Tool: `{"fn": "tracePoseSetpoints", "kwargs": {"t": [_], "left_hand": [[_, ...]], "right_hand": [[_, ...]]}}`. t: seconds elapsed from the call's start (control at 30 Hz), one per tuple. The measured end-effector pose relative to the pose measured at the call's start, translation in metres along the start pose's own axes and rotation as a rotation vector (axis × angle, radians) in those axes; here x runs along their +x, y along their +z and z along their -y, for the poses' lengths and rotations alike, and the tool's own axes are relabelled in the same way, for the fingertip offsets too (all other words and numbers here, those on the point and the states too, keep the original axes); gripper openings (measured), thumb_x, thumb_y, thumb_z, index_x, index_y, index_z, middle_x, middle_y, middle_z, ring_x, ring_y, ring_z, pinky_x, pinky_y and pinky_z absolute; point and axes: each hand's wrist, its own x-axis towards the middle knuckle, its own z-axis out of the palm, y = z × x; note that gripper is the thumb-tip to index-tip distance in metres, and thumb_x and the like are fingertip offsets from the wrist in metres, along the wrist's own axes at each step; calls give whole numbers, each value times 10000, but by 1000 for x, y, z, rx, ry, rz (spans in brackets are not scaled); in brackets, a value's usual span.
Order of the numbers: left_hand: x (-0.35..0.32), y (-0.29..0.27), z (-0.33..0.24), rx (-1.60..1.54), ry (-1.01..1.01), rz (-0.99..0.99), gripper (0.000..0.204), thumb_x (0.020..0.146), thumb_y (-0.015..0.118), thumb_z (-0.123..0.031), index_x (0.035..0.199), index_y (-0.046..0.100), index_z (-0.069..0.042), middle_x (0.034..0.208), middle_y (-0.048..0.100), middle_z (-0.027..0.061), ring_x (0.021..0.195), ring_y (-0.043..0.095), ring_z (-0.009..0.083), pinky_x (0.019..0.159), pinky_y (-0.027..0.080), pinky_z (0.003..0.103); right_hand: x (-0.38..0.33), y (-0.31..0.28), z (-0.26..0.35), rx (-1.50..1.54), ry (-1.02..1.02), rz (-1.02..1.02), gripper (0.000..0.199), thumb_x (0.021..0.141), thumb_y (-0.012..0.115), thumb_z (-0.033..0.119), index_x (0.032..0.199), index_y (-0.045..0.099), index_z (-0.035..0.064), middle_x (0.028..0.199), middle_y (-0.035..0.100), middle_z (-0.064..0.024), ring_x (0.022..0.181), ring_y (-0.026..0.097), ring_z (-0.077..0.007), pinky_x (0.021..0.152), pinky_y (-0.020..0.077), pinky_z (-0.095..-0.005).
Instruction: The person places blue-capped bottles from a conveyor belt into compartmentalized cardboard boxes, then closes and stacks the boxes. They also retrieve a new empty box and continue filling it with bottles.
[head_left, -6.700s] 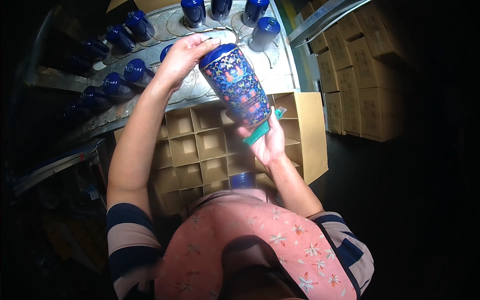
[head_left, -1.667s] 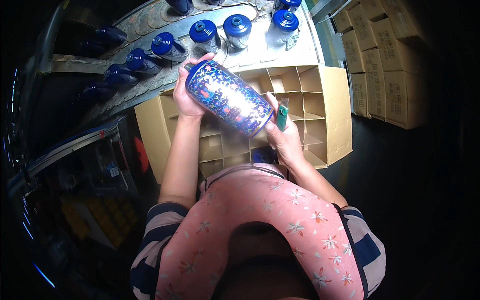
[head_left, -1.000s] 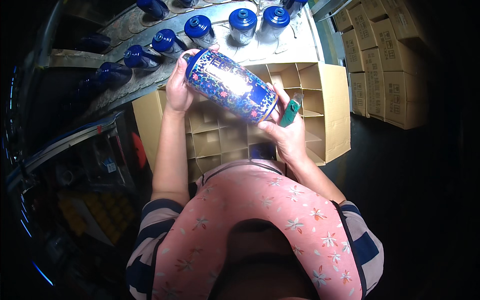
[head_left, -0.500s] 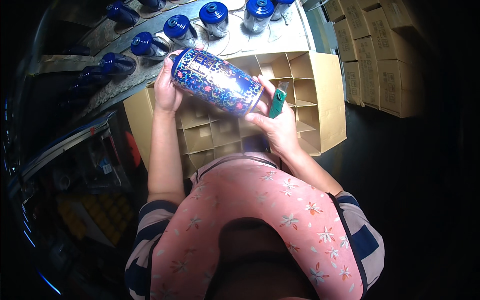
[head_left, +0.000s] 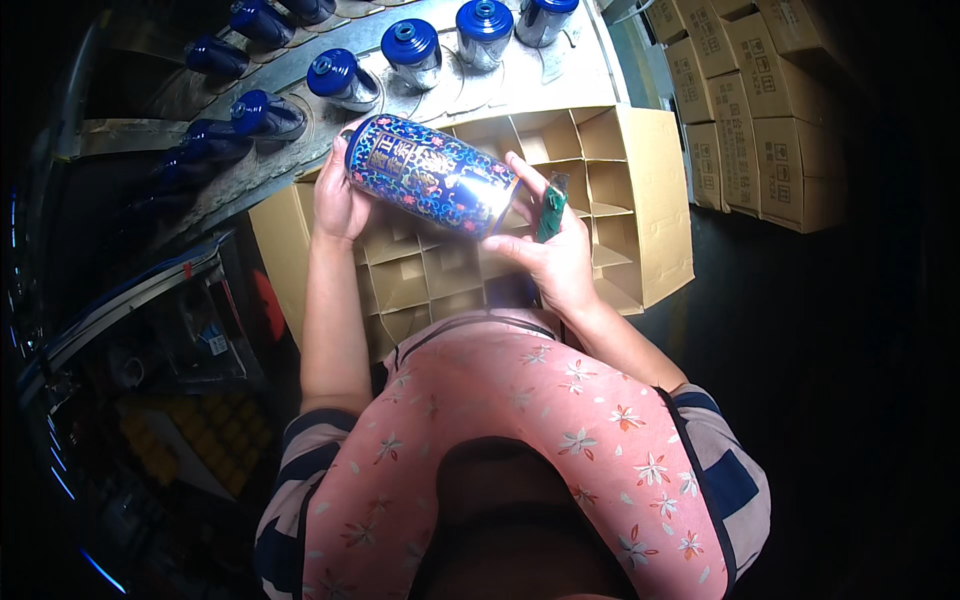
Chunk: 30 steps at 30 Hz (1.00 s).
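Since half a second ago the patterned jar point(head_left: 430, 175) has tilted slightly, its capped end dropping toward the left hand, and both hands have shifted a little lower over the box.

Nearest the camera: a pink floral neck cushion point(head_left: 500, 450) on the person's shoulders, over a striped garment; it hides the lower forearms.

Left hand point(head_left: 338, 200): closed around the capped end of the jar, palm against it, fingers wrapped behind.

Right hand point(head_left: 555, 255): cupped under the jar's flat, shiny base end, fingers spread along its side. A small green flat object point(head_left: 551, 210) is pinched between fingers of this hand, standing up just beside the base; what it is cannot be told.

Jar: cylindrical, glossy, dark blue with dense multicoloured floral pattern and a central label panel. It lies nearly horizontal, held in the air above the box, touching only the hands.

Cardboard box point(head_left: 655, 200): open, brown corrugated board, flaps folded out, interior divided by card partitions into square cells. The jar and hands screen the middle cells. One cell close to the person's chest shows something dark blue inside point(head_left: 510, 290); detail unclear.

Beyond, on the pale counter point(head_left: 575, 65): a curved row of bottles with blue caps point(head_left: 410, 45), upright, near one another, running off to the left into shadow.

Far right: stacked closed cartons point(head_left: 745, 100), well apart from the hands
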Motion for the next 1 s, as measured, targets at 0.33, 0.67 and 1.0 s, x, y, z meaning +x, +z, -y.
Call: {"fn": "tracePoseSetpoints", "kwargs": {"t": [0.33,0.67,1.0], "left_hand": [[-14,8,-11,-90,180,35,445,1015,438,-412,1254,465,-38,1274,560,165,1147,571,245,995,466,391],[-15,16,-33,22,259,253,450,982,518,-407,1240,444,-46,1393,453,290,1271,489,348,1046,427,438],[-19,29,-38,85,4,191,805,932,353,-674,1437,342,-48,1350,502,136,1245,508,237,1051,422,395]], "right_hand": [[-3,-3,-6,6,19,34,956,678,793,-51,1491,295,5,1515,365,-132,1321,457,-211,783,493,-218],[-12,7,-15,352,484,-80,696,916,629,468,1401,384,33,1144,601,-80,858,587,-98,430,320,-143],[0,-12,-15,-179,-416,126,837,644,822,-63,1397,473,47,1533,329,-179,1379,395,-291,1071,406,-388]]}}
